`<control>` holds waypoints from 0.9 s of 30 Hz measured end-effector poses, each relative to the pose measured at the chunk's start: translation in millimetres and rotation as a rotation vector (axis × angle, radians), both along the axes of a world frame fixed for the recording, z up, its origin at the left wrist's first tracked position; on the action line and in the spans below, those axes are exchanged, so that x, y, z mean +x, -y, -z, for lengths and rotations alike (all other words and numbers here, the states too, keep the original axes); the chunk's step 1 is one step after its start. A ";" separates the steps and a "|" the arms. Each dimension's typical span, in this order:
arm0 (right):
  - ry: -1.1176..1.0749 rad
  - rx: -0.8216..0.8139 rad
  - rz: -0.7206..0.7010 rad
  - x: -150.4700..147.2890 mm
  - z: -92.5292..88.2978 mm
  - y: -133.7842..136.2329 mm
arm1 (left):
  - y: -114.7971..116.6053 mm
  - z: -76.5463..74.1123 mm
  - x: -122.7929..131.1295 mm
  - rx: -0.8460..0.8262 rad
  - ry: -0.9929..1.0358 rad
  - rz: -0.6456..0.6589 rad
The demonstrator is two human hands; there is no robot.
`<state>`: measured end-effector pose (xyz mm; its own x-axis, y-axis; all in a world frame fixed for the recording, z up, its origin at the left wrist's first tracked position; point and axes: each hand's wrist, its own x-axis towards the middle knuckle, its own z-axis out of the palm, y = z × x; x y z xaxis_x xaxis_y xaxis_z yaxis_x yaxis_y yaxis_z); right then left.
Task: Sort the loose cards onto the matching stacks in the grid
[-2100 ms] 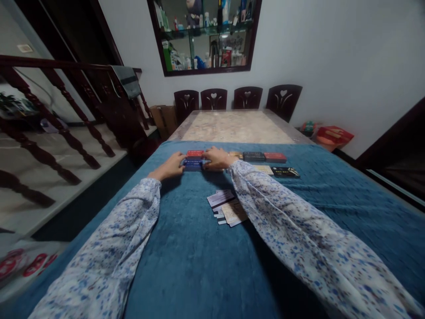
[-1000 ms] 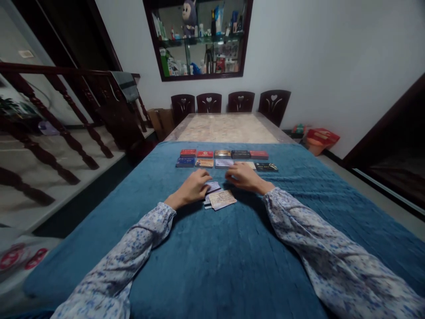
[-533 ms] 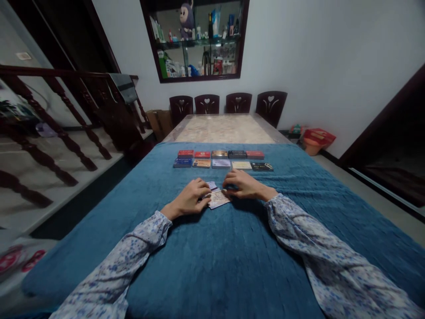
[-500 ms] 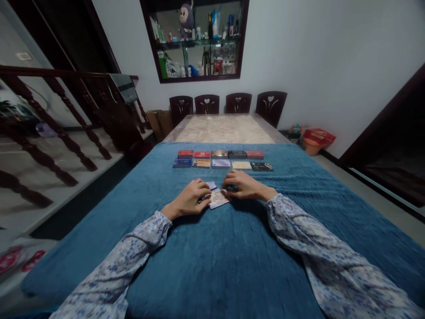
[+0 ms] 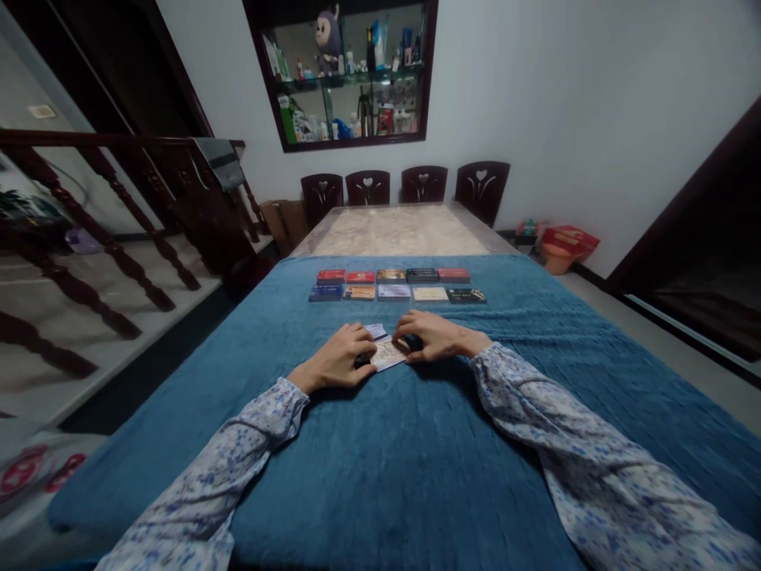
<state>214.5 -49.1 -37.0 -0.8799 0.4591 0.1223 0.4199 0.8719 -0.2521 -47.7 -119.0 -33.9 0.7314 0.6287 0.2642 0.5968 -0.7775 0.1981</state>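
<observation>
Card pile (image 5: 385, 351) was noted lying on blue cloth (image 5: 386, 476), with 2 rows of 5 cards (image 5: 395, 285) laid out just beyond the pile. Left hand (image 5: 338, 363) was pressed on the pile's left edge, right hand (image 5: 434, 337) on its right edge, fingers bent; whether either was clamped on it could not be told

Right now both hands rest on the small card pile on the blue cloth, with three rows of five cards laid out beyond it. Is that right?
Not three rows: the head view shows two, a back row and a front row, five cards each. The rest stands: left hand and right hand rest on the card pile on the blue cloth.
</observation>
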 end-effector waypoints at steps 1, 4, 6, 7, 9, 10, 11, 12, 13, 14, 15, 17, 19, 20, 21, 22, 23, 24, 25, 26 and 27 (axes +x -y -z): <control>0.001 0.002 0.003 0.3 0.9 -0.8 | -0.1 -0.2 -0.2 0.000 -0.002 0.002; 0.007 0.000 0.007 0.6 1.5 -2.1 | -0.4 -1.4 -0.9 0.000 -0.007 0.011; 0.009 -0.005 0.004 0.5 0.5 -2.3 | -0.4 -2.7 -1.2 -0.002 -0.011 0.026; 0.009 -0.009 0.002 0.5 0.0 -2.3 | -0.3 -3.5 -1.2 0.000 -0.012 0.034; 0.003 -0.019 0.003 0.5 -0.8 -2.4 | -0.1 -4.8 -1.0 0.009 -0.015 0.046; -0.002 -0.024 0.005 0.7 -1.1 -2.6 | -0.1 -5.2 -0.9 0.014 -0.020 0.049; -0.004 -0.028 0.005 0.9 -1.3 -2.8 | -0.2 -5.3 -0.9 0.020 -0.026 0.051; -0.008 -0.031 0.004 1.1 -1.6 -3.1 | -0.4 -5.2 -1.1 0.025 -0.031 0.053; -0.014 -0.034 0.002 1.4 -1.9 -3.3 | -0.8 -4.9 -1.4 0.029 -0.036 0.055; -0.018 -0.037 -0.001 1.7 -2.4 -3.5 | -1.4 -4.3 -1.9 0.035 -0.038 0.054; -0.022 -0.041 -0.003 2.0 -2.9 -3.7 | -2.1 -3.6 -2.5 0.041 -0.036 0.053; -0.033 -0.048 -0.009 3.0 -4.1 -4.0 | -4.0 -2.0 -4.0 0.058 -0.031 0.050; -0.045 -0.056 -0.017 4.4 -4.9 -4.2 | -5.9 -0.7 -5.4 0.072 -0.020 0.050; -0.052 -0.061 -0.019 5.1 -5.2 -4.3 | -6.6 -0.4 -5.8 0.074 -0.013 0.051; -0.058 -0.065 -0.019 5.9 -5.3 -4.4 | -7.2 -0.2 -6.1 0.075 -0.004 0.051; -0.064 -0.068 -0.016 6.7 -5.3 -4.4 | -7.5 -0.3 -6.3 0.076 0.007 0.048; -0.069 -0.072 -0.009 7.4 -5.2 -4.3 | -7.7 -0.4 -6.4 0.077 0.017 0.044; -0.077 -0.074 0.003 8.0 -5.1 -4.1 | -7.9 -0.6 -6.5 0.077 0.025 0.038; -0.088 -0.075 0.016 8.6 -5.1 -3.8 | -8.2 -0.7 -6.6 0.078 0.032 0.033; -0.101 -0.075 0.029 9.0 -5.1 -3.4 | -8.7 -0.6 -6.9 0.079 0.038 0.028; -0.116 -0.073 0.040 9.2 -5.1 -3.1 | -9.5 -0.2 -7.3 0.078 0.044 0.022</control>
